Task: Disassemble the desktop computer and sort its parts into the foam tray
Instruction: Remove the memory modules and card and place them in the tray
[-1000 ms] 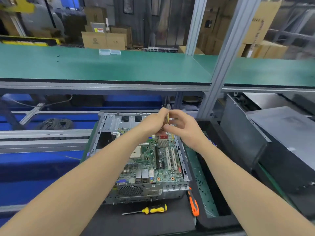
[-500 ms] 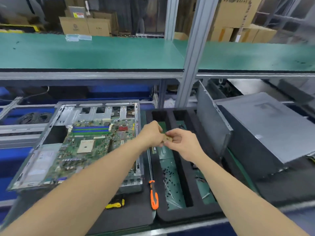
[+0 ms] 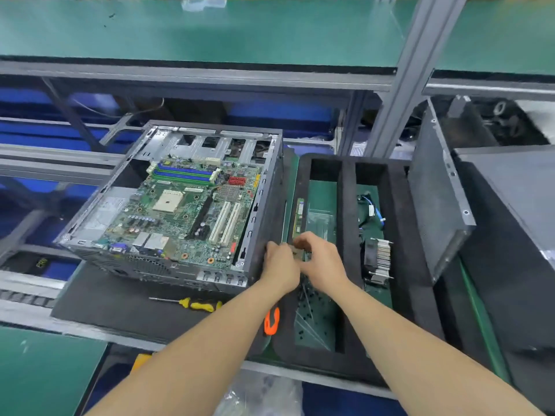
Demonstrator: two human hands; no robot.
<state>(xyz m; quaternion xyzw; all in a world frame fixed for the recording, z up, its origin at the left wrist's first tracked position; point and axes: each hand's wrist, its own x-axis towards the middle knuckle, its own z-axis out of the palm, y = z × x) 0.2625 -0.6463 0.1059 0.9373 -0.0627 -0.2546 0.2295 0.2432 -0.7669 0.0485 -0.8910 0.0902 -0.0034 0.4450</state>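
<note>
Holding processor chip (image 3: 298, 252), pinched between fingertips of my left hand (image 3: 280, 267) and right hand (image 3: 324, 267), centre frame, just above foam tray (image 3: 348, 205), left compartment; advised: lower flat; grip edges only; set clear of RAM stick (image 3: 298, 214) at its left wall.

Black mat (image 3: 105, 307), open computer case (image 3: 168, 269) on it, yellow screwdriver (image 3: 196, 304), orange-handled tool (image 3: 271, 322), foam tray (image 3: 348, 211) alongside

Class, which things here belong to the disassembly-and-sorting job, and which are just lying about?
Job: open grey metal computer case; black foam tray; small tan square chip pinched by left hand and right hand; green memory stick and finned metal heatsink in the tray.
Lying about: clear plastic box on the green shelf; crumpled clear plastic bag below the bench.
</note>
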